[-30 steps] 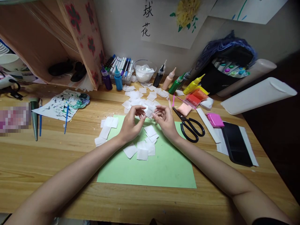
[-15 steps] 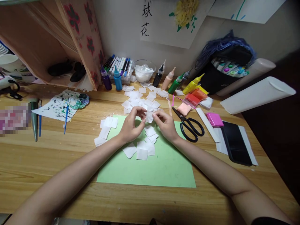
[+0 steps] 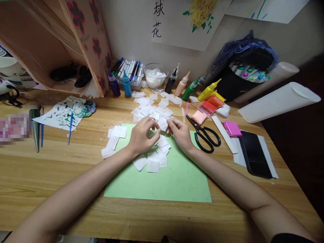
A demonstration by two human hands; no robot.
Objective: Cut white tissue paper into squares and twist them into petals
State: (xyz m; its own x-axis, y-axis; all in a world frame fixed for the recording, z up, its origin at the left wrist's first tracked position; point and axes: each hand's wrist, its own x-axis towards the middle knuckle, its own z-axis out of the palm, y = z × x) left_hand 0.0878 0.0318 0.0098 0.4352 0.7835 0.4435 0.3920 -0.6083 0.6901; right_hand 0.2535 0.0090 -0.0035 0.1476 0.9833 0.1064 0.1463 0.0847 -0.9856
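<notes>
Just one head cam, looking forward and down at the desk, close up, wall at 12 o'clock.

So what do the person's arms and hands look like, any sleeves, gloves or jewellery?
Both forearms are bare to the elbows. The left hand and right hand wear no gloves, and no rings, watch or bracelet show. A dark sleeve edge peeks in at the right upper arm.

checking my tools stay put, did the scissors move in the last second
No. The scissors lie as before, just right of the green sheet's upper right corner, blades pointing away toward the bottles.
</notes>
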